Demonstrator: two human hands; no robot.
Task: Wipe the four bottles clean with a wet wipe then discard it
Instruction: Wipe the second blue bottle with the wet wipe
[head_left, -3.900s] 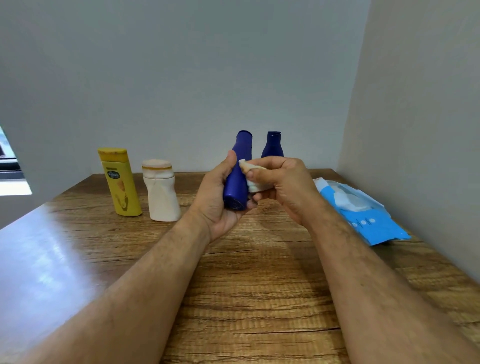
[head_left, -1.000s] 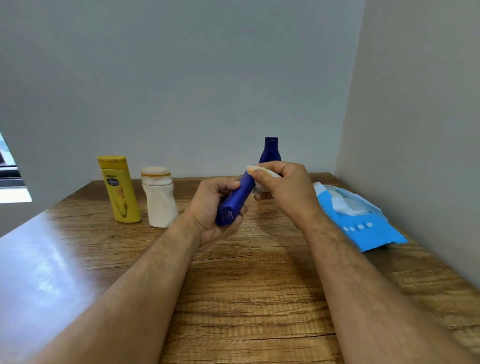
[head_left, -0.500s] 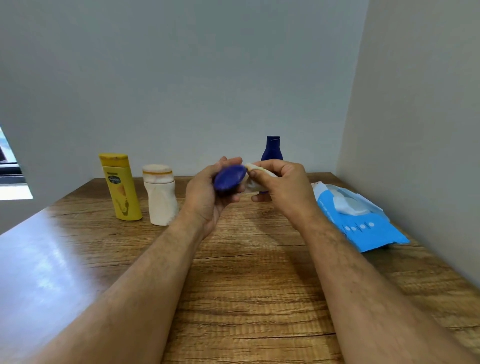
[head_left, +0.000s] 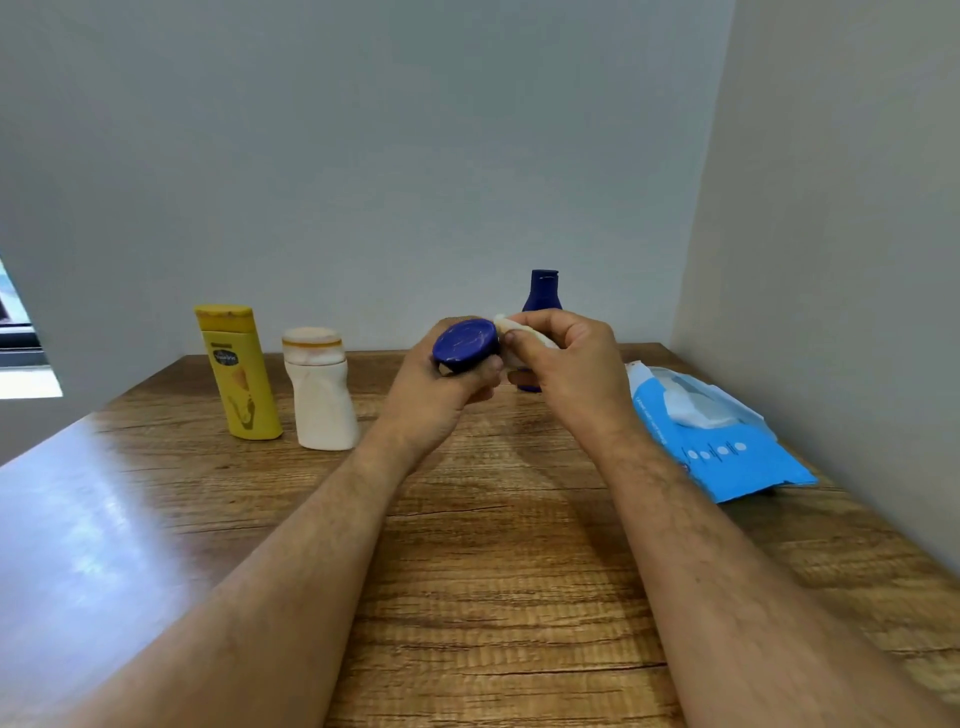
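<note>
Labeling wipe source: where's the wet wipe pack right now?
In the head view, the blue wet wipe pack lies flat on the table at the right, against the side wall, just right of the right hand.

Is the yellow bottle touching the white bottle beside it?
Apart. The head view shows the yellow bottle and the white bottle both standing upright on the table, with a clear strip of wood between their bases.

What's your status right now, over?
Left hand grips blue bottle, base toward camera. Right hand pinches wet wipe beside it. Nothing in the way.
</note>
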